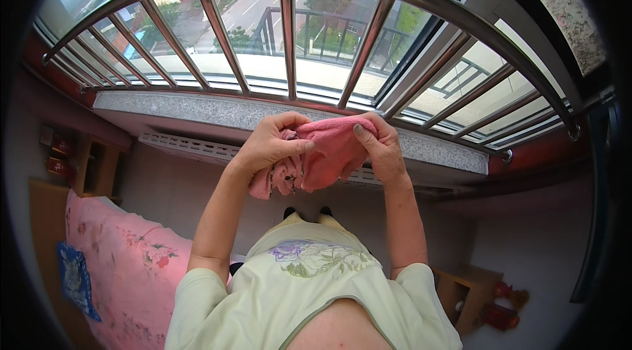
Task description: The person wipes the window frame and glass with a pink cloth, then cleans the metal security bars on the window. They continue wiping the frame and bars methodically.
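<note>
Both hands hold up a bunched pink cloth, soft and towel-like, before the granite window sill. My left hand grips its gathered left part, which shows dark marks or a pattern, with the thumb lying across the folds. At the right end, my right hand pinches the smoother part, thumb on top. Just beyond the hands runs a stainless-steel window railing with upright bars.
Under the sill is a white radiator. A bed with a pink floral sheet stands at the left, near a wooden cabinet. Another wooden cabinet is at the lower right. Window glass lies behind the railing.
</note>
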`<action>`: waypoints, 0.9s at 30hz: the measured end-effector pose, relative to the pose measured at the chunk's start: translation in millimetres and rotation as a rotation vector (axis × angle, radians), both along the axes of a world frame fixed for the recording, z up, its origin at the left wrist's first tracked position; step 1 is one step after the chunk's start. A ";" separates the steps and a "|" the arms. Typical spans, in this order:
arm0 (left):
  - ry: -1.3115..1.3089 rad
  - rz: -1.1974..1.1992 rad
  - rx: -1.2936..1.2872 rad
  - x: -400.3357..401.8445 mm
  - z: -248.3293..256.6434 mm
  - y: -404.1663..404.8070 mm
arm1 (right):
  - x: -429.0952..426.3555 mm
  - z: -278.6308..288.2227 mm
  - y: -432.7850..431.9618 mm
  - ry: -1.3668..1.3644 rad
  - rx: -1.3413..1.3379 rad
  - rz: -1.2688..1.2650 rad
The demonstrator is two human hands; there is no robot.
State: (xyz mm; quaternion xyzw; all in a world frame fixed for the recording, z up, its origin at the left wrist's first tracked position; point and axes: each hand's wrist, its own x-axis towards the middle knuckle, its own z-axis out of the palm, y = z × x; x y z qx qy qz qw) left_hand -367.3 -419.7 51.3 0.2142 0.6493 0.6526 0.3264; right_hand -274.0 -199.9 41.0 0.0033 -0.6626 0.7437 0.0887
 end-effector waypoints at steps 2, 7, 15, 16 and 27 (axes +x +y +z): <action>-0.035 0.047 0.062 -2.6 -3.7 0.4 | -0.5 6.2 8.1 -0.193 -0.159 0.081; -0.073 0.252 0.040 -5.7 -21.8 -5.7 | -18.0 -2.1 13.9 -0.012 -0.403 0.035; -0.143 -0.027 -0.085 19.6 -38.1 7.7 | -23.4 10.0 28.0 -0.001 -0.511 0.061; -0.121 -0.052 -0.105 19.0 -42.0 12.0 | -23.8 11.8 29.7 -0.002 -0.506 0.073; -0.605 -0.023 0.266 8.3 -137.7 30.0 | -21.1 55.8 40.9 0.123 -0.593 -0.007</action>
